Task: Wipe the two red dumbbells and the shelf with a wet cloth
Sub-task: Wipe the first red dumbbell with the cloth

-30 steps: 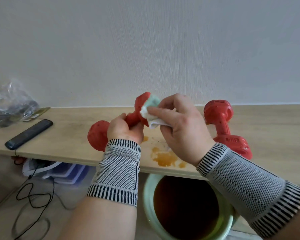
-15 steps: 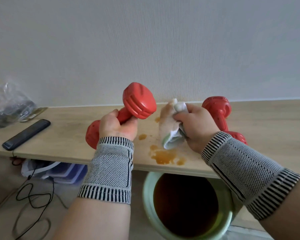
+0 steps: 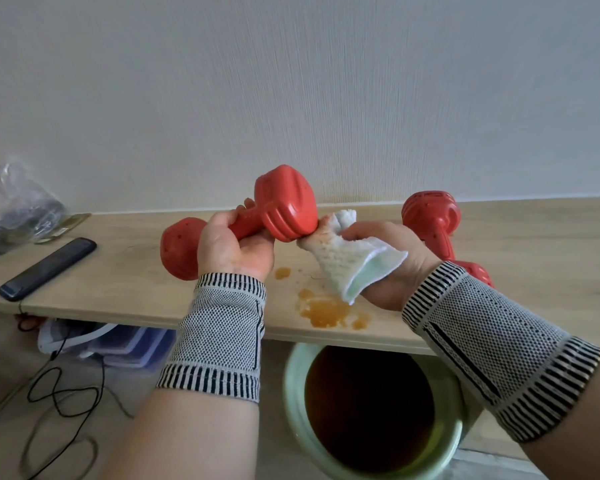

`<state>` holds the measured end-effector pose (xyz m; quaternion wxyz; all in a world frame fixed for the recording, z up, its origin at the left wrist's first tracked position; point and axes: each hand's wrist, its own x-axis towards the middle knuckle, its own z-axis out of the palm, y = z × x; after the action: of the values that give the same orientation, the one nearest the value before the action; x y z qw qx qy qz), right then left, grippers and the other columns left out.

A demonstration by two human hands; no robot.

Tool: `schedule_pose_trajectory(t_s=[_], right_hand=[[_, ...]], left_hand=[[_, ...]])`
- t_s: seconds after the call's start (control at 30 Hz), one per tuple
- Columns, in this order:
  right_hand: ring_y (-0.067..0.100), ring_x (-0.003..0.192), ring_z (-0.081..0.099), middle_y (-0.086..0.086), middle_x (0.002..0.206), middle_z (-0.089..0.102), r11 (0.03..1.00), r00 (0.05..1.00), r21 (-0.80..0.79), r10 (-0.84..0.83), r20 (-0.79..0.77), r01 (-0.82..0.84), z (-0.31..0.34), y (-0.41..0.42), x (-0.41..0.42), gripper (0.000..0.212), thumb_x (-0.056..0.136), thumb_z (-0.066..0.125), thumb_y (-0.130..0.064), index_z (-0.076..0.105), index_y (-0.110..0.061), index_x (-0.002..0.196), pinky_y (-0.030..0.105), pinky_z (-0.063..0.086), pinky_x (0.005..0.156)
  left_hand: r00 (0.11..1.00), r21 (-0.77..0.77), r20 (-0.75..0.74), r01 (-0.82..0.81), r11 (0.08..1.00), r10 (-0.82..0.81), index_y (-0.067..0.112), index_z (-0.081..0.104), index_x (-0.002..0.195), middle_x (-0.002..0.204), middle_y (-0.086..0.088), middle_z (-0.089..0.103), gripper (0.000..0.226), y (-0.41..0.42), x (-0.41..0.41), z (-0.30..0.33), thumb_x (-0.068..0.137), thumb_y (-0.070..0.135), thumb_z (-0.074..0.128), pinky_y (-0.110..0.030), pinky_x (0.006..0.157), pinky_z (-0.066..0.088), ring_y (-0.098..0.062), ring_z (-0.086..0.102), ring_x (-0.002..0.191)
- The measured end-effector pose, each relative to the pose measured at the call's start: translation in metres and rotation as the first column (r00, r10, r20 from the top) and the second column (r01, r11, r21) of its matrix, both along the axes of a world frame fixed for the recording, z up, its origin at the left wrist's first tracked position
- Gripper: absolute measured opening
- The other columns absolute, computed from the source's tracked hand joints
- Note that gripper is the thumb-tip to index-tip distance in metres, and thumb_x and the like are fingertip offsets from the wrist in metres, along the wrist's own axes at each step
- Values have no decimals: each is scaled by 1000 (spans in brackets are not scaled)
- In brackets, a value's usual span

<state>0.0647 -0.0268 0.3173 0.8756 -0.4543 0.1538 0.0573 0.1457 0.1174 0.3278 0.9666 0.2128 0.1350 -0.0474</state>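
Observation:
My left hand grips the handle of a red dumbbell and holds it tilted above the wooden shelf, far head raised. My right hand is closed on a white-and-green cloth, stained orange, whose bunched tip touches the raised head's right side. The second red dumbbell lies on the shelf behind my right hand, partly hidden by it. Orange liquid stains spread on the shelf near its front edge, below the cloth.
A dark remote and a crumpled plastic bag lie at the shelf's left end. A green bucket of brown water stands on the floor under the shelf's front edge. Plastic containers and a black cable lie below left.
The cloth left the dumbbell head, dropped toward the shelf, then came back up against the head's right side. My left hand turned the dumbbell and lifted its far end.

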Motion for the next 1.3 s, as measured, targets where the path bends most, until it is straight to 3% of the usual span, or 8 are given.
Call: schedule_pose_trajectory(t_s=[0.07, 0.17, 0.4, 0.57, 0.73, 0.87, 1.13, 1.3], right_hand=[[20, 54, 60, 10, 66, 57, 996, 1000, 92, -21, -3, 21, -1, -3, 1, 11, 87, 45, 1, 56, -2, 84, 27, 46, 53], [23, 58, 64, 12, 72, 62, 995, 998, 75, -69, 8, 68, -3, -2, 3, 13, 86, 51, 2, 58, 1, 97, 28, 49, 52], [21, 60, 65, 10, 71, 64, 945, 950, -221, -182, 255, 241, 8, 4, 4, 21, 88, 50, 1, 63, -5, 104, 28, 49, 48], [11, 87, 65, -2, 92, 69, 561, 788, -628, -73, 612, 540, 8, 8, 0, 20, 88, 54, -5, 66, -16, 100, 29, 55, 79], [20, 100, 61, 0, 109, 62, 269, 652, -656, 119, 749, 705, -3, 16, 0, 35, 75, 49, -4, 71, -13, 101, 37, 52, 86], [15, 87, 61, -2, 94, 59, 241, 594, -615, 164, 788, 751, -16, 17, -2, 25, 78, 51, -10, 74, -13, 88, 26, 50, 77], [9, 87, 58, -2, 97, 63, 256, 774, -741, -48, 632, 621, -21, -1, 6, 21, 82, 59, -2, 75, -16, 88, 12, 41, 79], [17, 103, 56, 7, 116, 60, 220, 602, -622, 155, 783, 752, -4, 26, -7, 39, 79, 50, -2, 66, -9, 114, 21, 43, 92]], left_hand=[[1000, -41, -11, 26, 999, -26, 9, 47, 70, 64, -6, 52, 20, 2, -1, -1, 86, -3, 45, -31, 62, 55, -17, 55, 60], [995, -33, -20, 94, 995, -95, 12, 45, 66, 75, -5, 55, 21, 5, -1, -6, 84, 6, 52, -41, 88, 52, -21, 61, 80], [971, 111, -86, 231, 966, -223, 7, 48, 110, 123, -17, 57, 34, 5, -4, -9, 91, 31, 64, -59, 94, 47, -35, 64, 108], [983, 252, -81, 180, 951, -165, 2, 55, 110, 118, -18, 63, 28, -1, -7, -12, 91, 19, 65, -49, 88, 55, -31, 68, 101], [976, 186, -77, 215, 959, -203, -1, 53, 123, 119, -22, 65, 32, -5, -10, -14, 100, 21, 50, -45, 83, 56, -32, 67, 105], [978, 134, -115, 189, 973, -174, 1, 57, 117, 103, -20, 67, 27, -5, -10, -10, 101, 16, 42, -47, 60, 51, -35, 66, 86], [991, 60, -101, 95, 994, -89, 13, 52, 89, 97, -5, 58, 7, -2, -14, 0, 94, 11, 48, -47, 86, 49, -22, 61, 96], [969, 20, -118, 220, 975, -217, 4, 59, 79, 78, -11, 70, 23, -5, -19, -1, 93, 21, 51, -40, 73, 56, -29, 71, 82]])
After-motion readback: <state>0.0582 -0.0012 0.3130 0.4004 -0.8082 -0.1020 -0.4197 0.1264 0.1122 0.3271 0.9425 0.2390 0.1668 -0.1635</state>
